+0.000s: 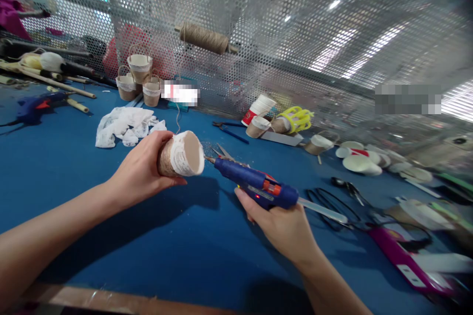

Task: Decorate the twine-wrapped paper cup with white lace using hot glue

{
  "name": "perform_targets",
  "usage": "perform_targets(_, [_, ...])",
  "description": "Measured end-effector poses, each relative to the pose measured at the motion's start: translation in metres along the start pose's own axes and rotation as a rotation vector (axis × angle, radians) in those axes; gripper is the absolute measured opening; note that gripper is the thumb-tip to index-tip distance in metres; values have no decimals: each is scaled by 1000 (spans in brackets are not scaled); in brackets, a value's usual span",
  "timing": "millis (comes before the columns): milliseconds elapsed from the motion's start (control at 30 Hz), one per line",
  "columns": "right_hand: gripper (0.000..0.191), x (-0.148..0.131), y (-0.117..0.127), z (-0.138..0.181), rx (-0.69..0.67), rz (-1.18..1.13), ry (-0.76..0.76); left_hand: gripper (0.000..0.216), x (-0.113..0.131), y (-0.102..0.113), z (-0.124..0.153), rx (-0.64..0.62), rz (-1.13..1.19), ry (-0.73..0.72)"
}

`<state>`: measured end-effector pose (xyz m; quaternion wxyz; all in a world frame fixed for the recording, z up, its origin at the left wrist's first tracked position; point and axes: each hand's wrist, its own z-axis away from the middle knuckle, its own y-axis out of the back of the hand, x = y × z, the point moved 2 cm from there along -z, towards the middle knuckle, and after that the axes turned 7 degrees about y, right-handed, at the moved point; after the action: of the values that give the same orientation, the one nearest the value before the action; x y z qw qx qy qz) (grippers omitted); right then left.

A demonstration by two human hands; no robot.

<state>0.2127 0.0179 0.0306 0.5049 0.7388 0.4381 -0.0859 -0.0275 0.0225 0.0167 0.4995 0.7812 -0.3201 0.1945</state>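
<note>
Between the fingers and thumb of the left hand (142,162), gripped round its narrower part: twine-wrapped cup (181,153), tilted, wide end toward the right hand (286,226). Right fingers wrapped round glue gun (258,182), nozzle just beside the lace band (178,163); contact unclear. Twine looks done where visible; lace encircles the visible side, likely mid-gluing. No handle seen on it. Beyond the left fingertips, lace heap (123,124), then handled cups (139,70), apparently finished; by comparison, a handle probably remains.

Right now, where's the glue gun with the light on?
Head view, right of centre: the glue gun is in the right hand, nozzle by the cup in the left hand.
</note>
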Motion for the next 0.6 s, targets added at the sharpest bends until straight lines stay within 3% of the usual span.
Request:
perform_targets(167, [20, 1, 1, 0, -13, -60, -42, 61, -1, 0, 1, 15, 21, -12])
perform_targets(333, [27, -1, 1, 2, -41, -203, -224, 60, -6, -3, -1, -8, 177, 75])
perform_targets(600, [19, -2, -6, -1, -90, -865, -418, 72, -2, -10, 0, -236, 687, 242])
